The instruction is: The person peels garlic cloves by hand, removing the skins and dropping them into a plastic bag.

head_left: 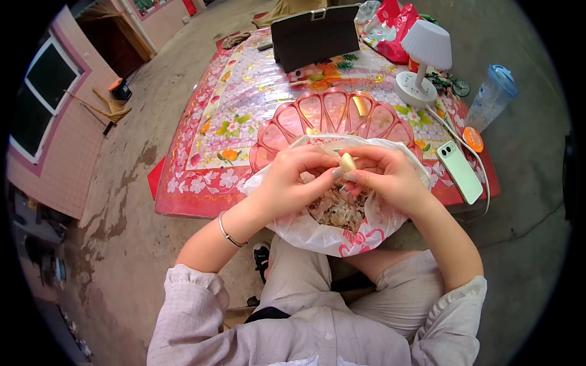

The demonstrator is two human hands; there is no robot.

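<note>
A pale, peeled-looking garlic clove (348,162) sits between my two hands, above a white plastic bag (317,241). My right hand (387,174) pinches it between thumb and fingers. From the other side, the thumb and forefinger of my left hand (299,177) close in a pinch at the clove's edge. Dry garlic skins (342,210) lie heaped in the open bag below. Behind the bag is a pink scalloped plate (284,119), partly covered by it, with a pale piece, likely a clove (312,130), near the bag's rim.
A dark tablet in a stand (314,38) is at the table's back. To the right are a white lamp (421,58), a lidded clear cup (491,97), an orange round item (472,139), a pale green phone (459,172) and a white cable (486,177). Red bags (400,33) lie behind the lamp.
</note>
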